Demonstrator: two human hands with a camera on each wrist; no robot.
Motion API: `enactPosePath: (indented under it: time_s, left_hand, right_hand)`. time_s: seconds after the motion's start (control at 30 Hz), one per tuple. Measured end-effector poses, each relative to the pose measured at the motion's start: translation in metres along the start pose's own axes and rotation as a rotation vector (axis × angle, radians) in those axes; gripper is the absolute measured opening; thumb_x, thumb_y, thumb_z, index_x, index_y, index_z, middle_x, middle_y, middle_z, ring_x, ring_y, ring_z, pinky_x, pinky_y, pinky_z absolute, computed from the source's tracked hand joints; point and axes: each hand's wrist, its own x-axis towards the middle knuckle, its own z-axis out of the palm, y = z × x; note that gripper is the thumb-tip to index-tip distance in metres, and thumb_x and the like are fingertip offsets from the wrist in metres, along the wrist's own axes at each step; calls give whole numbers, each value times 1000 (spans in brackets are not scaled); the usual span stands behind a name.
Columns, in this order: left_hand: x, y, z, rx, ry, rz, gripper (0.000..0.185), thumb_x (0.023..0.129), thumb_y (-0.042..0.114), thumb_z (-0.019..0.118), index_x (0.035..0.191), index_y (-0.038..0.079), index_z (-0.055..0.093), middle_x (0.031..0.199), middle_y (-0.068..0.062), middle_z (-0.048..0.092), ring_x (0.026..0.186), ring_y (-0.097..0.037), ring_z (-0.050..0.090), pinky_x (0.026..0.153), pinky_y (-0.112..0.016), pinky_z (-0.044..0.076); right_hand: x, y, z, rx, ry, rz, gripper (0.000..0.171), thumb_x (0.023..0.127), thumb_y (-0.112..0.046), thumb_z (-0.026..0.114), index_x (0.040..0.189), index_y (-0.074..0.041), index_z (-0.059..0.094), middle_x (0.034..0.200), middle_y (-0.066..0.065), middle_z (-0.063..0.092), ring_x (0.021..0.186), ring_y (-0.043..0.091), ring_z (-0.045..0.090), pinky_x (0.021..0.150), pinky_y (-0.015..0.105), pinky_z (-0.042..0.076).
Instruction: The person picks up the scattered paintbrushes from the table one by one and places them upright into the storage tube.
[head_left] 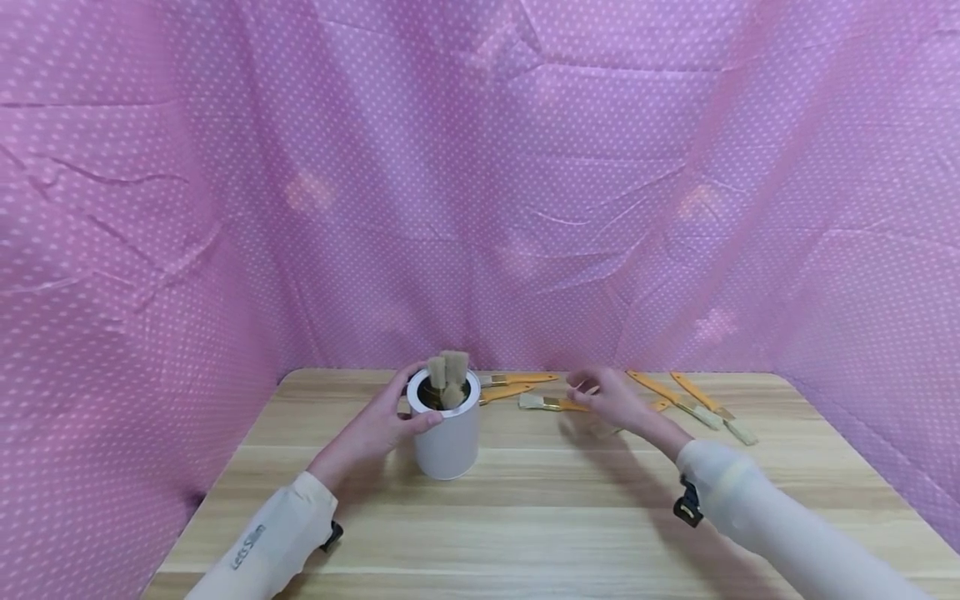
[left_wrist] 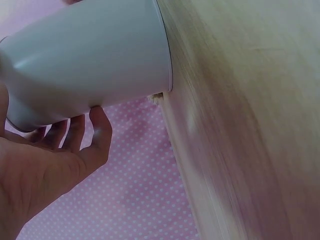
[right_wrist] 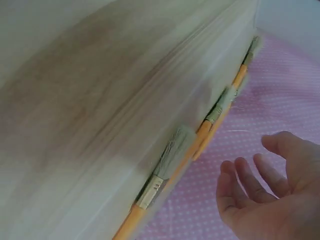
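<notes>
A white can (head_left: 447, 450) stands upright on the table, with several paintbrushes (head_left: 456, 365) in it, bristles up. My left hand (head_left: 388, 422) grips the can's left side near the rim, thumb in front; in the left wrist view its bent fingers (left_wrist: 101, 132) lie along the grey-looking can wall (left_wrist: 95, 60). My right hand (head_left: 611, 397) hovers over a flat paintbrush (head_left: 542, 403) with an orange handle, its fingers loosely bent and holding nothing. In the right wrist view that hand (right_wrist: 272, 200) is apart from the paintbrushes (right_wrist: 175, 155) on the table.
Two orange-handled paintbrushes (head_left: 532, 378) lie just right of the can. Two more paintbrushes (head_left: 701, 395) lie at the back right, bristles toward the front. The wooden table (head_left: 495, 533) ends at a pink dotted cloth (head_left: 480, 208) hanging behind and at both sides.
</notes>
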Motion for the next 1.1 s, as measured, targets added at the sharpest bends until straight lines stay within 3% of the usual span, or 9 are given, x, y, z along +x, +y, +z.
enactPosePath:
  time_s: [0.2,0.37,0.67,1.1]
  left_hand:
    - [1,0,3,-6,1,10,85,91,40,79,158,27,28,157,-4,35,142,-25,35,108,-55,40]
    - [1,0,7,-9,-11,13,82,91,40,79,156,30,30,154,0,37,140,-22,37,108,-53,41]
    - [-4,3,4,-13,7,-17,83,91,40,79,157,31,29,155,0,36,142,-21,35,110,-54,38]
    - [-8,4,6,-17,10,-15,82,90,41,79,155,33,31,155,1,36,141,-22,37,108,-56,39]
  right_hand:
    - [9,18,11,-46,-55,-84,19,90,4,69,107,11,65,102,23,68,92,37,67,80,45,58]
    - [11,31,16,-56,-88,-111,15,85,10,73,99,11,68,92,18,68,83,30,67,73,38,57]
    - [22,32,18,-106,-133,-118,15,84,9,75,98,7,71,91,14,71,86,29,68,75,38,58]
    - [19,35,15,-163,-163,-145,12,86,7,74,98,4,74,90,10,71,79,17,64,70,31,56]
